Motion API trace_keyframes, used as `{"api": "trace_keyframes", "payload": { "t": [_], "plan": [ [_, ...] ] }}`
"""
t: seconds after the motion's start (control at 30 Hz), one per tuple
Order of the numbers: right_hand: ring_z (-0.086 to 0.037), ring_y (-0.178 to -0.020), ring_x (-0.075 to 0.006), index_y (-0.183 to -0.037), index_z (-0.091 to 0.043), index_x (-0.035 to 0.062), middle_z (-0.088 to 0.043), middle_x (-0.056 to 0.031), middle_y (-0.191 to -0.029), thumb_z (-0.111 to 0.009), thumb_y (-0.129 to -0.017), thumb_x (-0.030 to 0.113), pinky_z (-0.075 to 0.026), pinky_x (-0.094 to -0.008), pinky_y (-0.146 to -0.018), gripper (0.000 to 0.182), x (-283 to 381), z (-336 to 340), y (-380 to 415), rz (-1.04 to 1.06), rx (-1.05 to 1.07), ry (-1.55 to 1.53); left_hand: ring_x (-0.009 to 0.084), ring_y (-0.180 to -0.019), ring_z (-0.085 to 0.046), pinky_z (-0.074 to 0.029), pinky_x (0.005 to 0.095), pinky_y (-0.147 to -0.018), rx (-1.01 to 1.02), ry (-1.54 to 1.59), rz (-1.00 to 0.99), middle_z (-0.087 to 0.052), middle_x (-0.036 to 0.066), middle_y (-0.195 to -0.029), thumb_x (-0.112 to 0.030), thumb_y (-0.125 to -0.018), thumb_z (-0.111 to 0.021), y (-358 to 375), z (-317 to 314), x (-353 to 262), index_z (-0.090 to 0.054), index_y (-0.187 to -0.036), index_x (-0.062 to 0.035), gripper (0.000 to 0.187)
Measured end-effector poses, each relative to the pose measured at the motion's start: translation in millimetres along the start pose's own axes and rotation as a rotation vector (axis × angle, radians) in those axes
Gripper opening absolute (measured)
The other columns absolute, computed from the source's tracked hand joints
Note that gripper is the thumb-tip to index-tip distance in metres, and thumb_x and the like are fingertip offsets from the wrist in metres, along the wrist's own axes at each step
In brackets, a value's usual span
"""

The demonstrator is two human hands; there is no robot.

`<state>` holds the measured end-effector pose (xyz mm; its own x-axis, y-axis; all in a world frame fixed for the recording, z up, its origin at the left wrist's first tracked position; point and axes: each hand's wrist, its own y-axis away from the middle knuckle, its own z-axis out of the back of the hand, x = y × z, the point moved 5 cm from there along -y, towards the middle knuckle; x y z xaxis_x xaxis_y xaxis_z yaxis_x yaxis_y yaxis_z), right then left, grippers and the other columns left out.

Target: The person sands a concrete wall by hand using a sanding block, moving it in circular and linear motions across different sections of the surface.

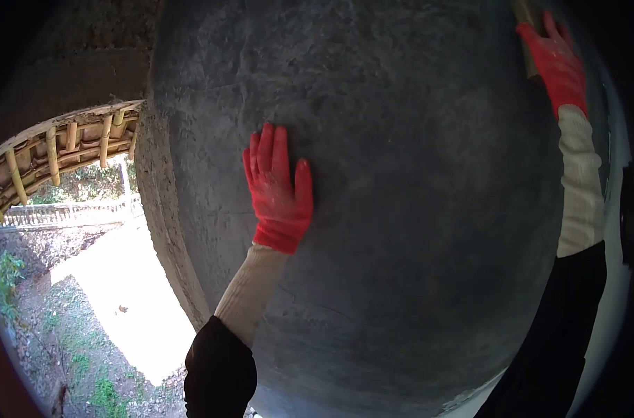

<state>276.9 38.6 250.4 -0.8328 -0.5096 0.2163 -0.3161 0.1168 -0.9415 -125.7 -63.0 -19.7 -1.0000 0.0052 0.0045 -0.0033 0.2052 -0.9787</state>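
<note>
A dark grey, smoothly plastered wall (400, 209) fills the middle of the head view. My left hand (278, 191), in a red-coated glove with a pale knitted cuff, lies flat against it with fingers stretched out and nothing in them. High at the right, my right hand (559, 66) wears a matching glove and is on a wooden strip (528, 49). Its thumb crosses the wood, and the strip's upper end runs into the dark edge of the view. How the other fingers meet the strip is partly hidden.
A rough plaster edge (165, 202) borders an opening at the left. Outside are a roof edge with bamboo rafters (52, 153), a fence (59, 216), and sunlit ground (136, 299) with green plants far below. A pale surface (613, 306) runs along the right.
</note>
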Motion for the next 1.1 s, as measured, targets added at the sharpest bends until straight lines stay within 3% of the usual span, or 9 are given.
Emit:
{"api": "trace_keyframes", "payload": {
  "t": [0.1, 0.23, 0.33, 0.37, 0.6, 0.8, 0.83, 0.93, 1.1],
  "plan": [
    [-0.059, -0.118, -0.0302, -0.136, -0.059, 0.0188, -0.062, -0.0087, -0.13, -0.064, -0.09, 0.051, -0.051, -0.0423, -0.094, 0.056, 97, 9, 99, 0.569, -0.108, 0.065, 0.0421, -0.142, -0.035, -0.026, 0.05, -0.118, 0.027, -0.054, -0.047, -0.04, 0.021, -0.152, -0.017, -0.097, -0.052, 0, -5, 0, -0.042, -0.147, 0.0004, 0.053],
    [-0.057, -0.114, -0.0337, -0.139, -0.052, 0.0093, -0.048, -0.0132, -0.144, -0.067, -0.083, 0.04, -0.049, -0.0452, -0.095, 0.065, 170, 31, 215, 1.073, 0.392, -0.291, 0.0408, -0.143, -0.033, -0.026, 0.0485, -0.118, 0.008, -0.051, -0.048, -0.04, 0.019, -0.153, -0.018, -0.099, -0.05, 6, -6, 10, -0.04, -0.148, -0.0004, 0.053],
    [-0.057, -0.114, -0.034, -0.143, -0.048, 0.0099, -0.045, -0.014, -0.148, -0.066, -0.085, 0.041, -0.049, -0.0447, -0.095, 0.068, 155, -1, 213, 1.138, 0.058, -0.246, 0.0392, -0.144, -0.032, -0.026, 0.0472, -0.118, 0.043, -0.056, -0.06, -0.039, 0.018, -0.154, -0.018, -0.1, -0.048, 2, -9, 7, -0.039, -0.149, -0.0012, 0.052],
    [-0.056, -0.119, -0.0347, -0.147, -0.046, 0.0114, -0.044, -0.0127, -0.152, -0.065, -0.086, 0.041, -0.048, -0.044, -0.099, 0.07, 146, 30, 185, 1.02, 0.313, -0.143, 0.0415, -0.142, -0.034, -0.026, 0.0497, -0.118, 0.029, -0.036, -0.046, -0.041, 0.02, -0.152, -0.018, -0.098, -0.05, 2, -9, 8, -0.042, -0.147, -0.0003, 0.053],
    [-0.05, -0.129, -0.036, -0.144, -0.05, 0.0109, -0.046, -0.0113, -0.151, -0.071, -0.084, 0.031, -0.045, -0.0422, -0.105, 0.067, 2, 5, 45, 0.112, -0.08, 0.16, 0.044, -0.14, -0.035, -0.025, 0.0521, -0.118, 0.017, -0.013, -0.025, -0.044, 0.021, -0.15, -0.017, -0.096, -0.052, 5, -8, 12, -0.043, -0.145, 0.0009, 0.052],
    [-0.049, -0.13, -0.0365, -0.144, -0.05, 0.0097, -0.045, -0.0135, -0.15, -0.072, -0.083, 0.026, -0.045, -0.0422, -0.105, 0.068, 74, 42, 158, 0.431, -0.012, 0.006, 0.0446, -0.14, -0.035, -0.025, 0.0522, -0.118, 0.017, -0.003, -0.042, -0.043, 0.021, -0.15, -0.017, -0.097, -0.051, 5, -10, 14, -0.043, -0.145, 0.001, 0.052],
    [-0.061, -0.113, -0.0276, -0.126, -0.066, 0.0165, -0.068, -0.007, -0.117, -0.07, -0.087, 0.041, -0.051, -0.0418, -0.093, 0.046, 74, 1, 175, 0.393, 0.448, -0.115, 0.0446, -0.14, -0.035, -0.025, 0.0522, -0.118, 0.028, 0.013, -0.044, -0.043, 0.021, -0.15, -0.017, -0.097, -0.051, 6, -10, 14, -0.043, -0.145, 0.001, 0.052],
    [-0.057, -0.12, -0.027, -0.137, -0.057, 0.0191, -0.055, -0.0053, -0.139, -0.078, -0.078, 0.026, -0.049, -0.0401, -0.099, 0.063, 133, 42, 282, 0.997, 0.26, -0.339, 0.0451, -0.14, -0.034, -0.025, 0.0524, -0.118, 0.013, 0.021, -0.067, -0.043, 0.021, -0.15, -0.018, -0.097, -0.05, 6, -12, 14, -0.043, -0.145, 0.0011, 0.052],
    [-0.052, -0.127, -0.0287, -0.141, -0.053, 0.0192, -0.048, -0.0042, -0.146, -0.078, -0.074, 0.027, -0.047, -0.0408, -0.104, 0.072, 103, 32, 222, 0.806, 0.399, -0.409, 0.0454, -0.142, -0.033, -0.022, 0.0543, -0.118, 0.026, -0.025, -0.053, -0.042, 0.022, -0.151, -0.021, -0.096, -0.052, 5, -11, 15, -0.043, -0.145, 0.0013, 0.055]
  ]
}}
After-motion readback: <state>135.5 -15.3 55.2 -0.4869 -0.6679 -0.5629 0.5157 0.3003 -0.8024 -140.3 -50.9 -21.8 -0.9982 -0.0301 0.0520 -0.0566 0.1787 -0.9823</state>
